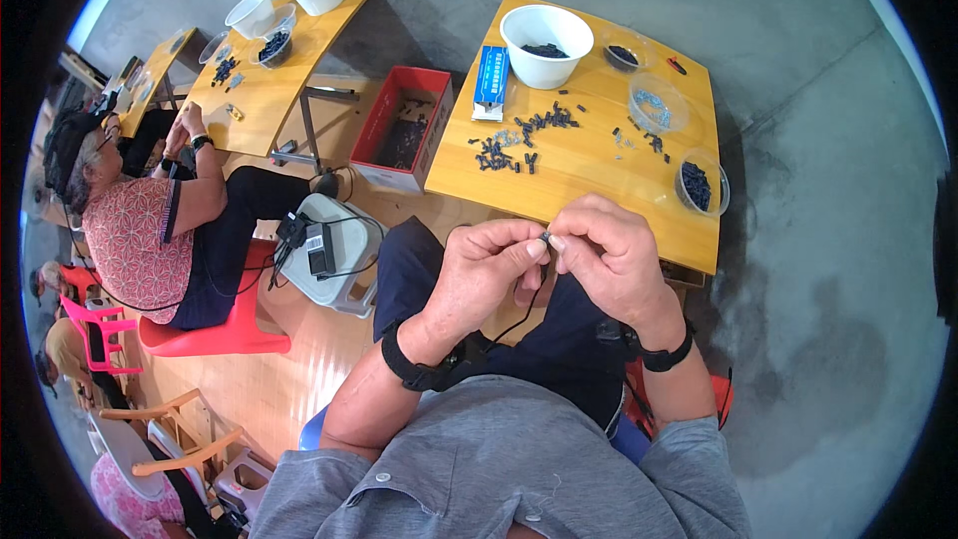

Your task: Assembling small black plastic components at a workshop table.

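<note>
Above my lap, just off the table's near edge, my two hands meet fingertip to fingertip. Thumb and forefinger of my left hand (491, 258) pinch a tiny dark piece (546, 237), its kind too small to make out. My right hand (611, 252) is closed on the same piece from the other side. Small black parts (497, 156) lie loose on the wooden table (589, 180) beyond my hands. Beside them are a few small see-through parts (508, 138). More black parts (657, 143) are scattered farther right.
A white tub (547, 68), a blue box (490, 80) and see-through bowls of small parts (696, 186) stand on the table. Left of it are a red bin (399, 155) and a grey stool (324, 284) bearing cables and a black device. Another person (150, 220) sits working at a neighbouring table.
</note>
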The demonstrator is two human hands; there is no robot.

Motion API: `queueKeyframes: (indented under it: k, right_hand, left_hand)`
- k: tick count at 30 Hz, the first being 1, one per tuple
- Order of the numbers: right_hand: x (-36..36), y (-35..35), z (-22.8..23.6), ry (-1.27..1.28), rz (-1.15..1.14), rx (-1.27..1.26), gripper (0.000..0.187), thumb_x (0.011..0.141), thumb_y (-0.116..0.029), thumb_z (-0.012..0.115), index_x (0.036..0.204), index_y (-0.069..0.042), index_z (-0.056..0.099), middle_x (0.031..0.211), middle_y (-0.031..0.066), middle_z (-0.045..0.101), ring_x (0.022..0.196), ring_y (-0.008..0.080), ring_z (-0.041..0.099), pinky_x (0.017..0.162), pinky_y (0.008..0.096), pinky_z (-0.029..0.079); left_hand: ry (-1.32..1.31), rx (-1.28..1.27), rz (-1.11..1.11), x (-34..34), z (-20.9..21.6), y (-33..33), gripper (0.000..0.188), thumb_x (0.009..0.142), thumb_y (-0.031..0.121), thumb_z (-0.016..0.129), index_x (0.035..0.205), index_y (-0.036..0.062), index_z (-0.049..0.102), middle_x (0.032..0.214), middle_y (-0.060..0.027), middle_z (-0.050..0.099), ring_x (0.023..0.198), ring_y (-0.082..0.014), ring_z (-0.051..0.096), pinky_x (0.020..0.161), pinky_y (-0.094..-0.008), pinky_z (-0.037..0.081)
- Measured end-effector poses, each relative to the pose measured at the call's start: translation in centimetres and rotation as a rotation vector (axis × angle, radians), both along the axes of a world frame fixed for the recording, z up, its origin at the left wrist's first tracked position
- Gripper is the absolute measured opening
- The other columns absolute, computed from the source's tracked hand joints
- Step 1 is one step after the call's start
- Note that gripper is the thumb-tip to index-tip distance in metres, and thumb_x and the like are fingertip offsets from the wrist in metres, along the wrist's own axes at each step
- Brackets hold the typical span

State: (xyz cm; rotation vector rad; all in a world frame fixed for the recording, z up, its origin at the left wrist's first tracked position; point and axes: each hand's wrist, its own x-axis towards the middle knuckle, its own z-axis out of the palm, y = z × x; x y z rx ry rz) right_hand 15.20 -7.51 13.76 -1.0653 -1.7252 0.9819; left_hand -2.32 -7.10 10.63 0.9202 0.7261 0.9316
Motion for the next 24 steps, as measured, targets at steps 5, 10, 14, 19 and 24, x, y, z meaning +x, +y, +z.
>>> queueKeyframes:
  k: [5,10,14,19,24]
  right_hand:
    - [0.1,0.0,-0.6,-0.115,0.011,0.196,0.011,0.079,0.006,0.06,0.089,0.001,0.062,0.081,0.0129,0.058,0.068,0.0254,0.059,0.059,0.0317,0.047]
    - [-0.2,-0.2,-0.8,-0.168,0.017,0.273,0.012,0.079,0.006,0.061,0.089,0.001,0.061,0.078,0.0129,0.057,0.068,0.0263,0.059,0.059,0.0326,0.047]
    - [-0.2,-0.2,-1.8,-0.151,0.03,0.193,0.01,0.079,0.007,0.061,0.087,0.001,0.061,0.078,0.0105,0.056,0.067,0.0215,0.057,0.059,0.0293,0.045]
    - [0.5,0.2,-3.2,-0.131,0.044,0.133,0.01,0.079,0.008,0.061,0.086,0.001,0.059,0.079,0.0101,0.057,0.067,0.0206,0.057,0.059,0.0291,0.045]
    - [0.4,0.7,-4.2,-0.043,0.041,0.079,0.008,0.081,0.005,0.059,0.087,0.0,0.06,0.077,0.0114,0.057,0.066,0.0237,0.057,0.059,0.0321,0.045]
  left_hand:
    - [0.047,-0.034,-0.01,0.1,0.0,-0.1,0.011,0.091,0.009,0.059,0.094,0.0025,0.067,0.068,0.0002,0.061,0.057,-0.0047,0.054,0.048,-0.0175,0.039]
    - [0.063,-0.029,-0.006,0.0,-0.5,-0.1,0.011,0.091,0.006,0.057,0.094,-0.0002,0.066,0.069,0.0003,0.061,0.058,-0.0042,0.053,0.051,-0.0182,0.04]
    - [0.051,-0.054,-0.001,0.3,-1.9,-0.2,0.013,0.091,0.003,0.055,0.095,-0.0027,0.066,0.072,0.0002,0.061,0.061,-0.0034,0.053,0.055,-0.0184,0.042]
    - [0.07,-0.055,-0.008,0.7,-2.8,0.1,0.012,0.091,0.004,0.057,0.095,-0.0025,0.066,0.073,-0.0005,0.062,0.062,-0.0038,0.054,0.058,-0.0187,0.045]
    - [0.107,-0.036,-0.054,0.0,-3.9,1.0,0.014,0.089,0.004,0.06,0.1,-0.0023,0.066,0.08,-0.0035,0.065,0.067,-0.0075,0.059,0.059,-0.0191,0.047]
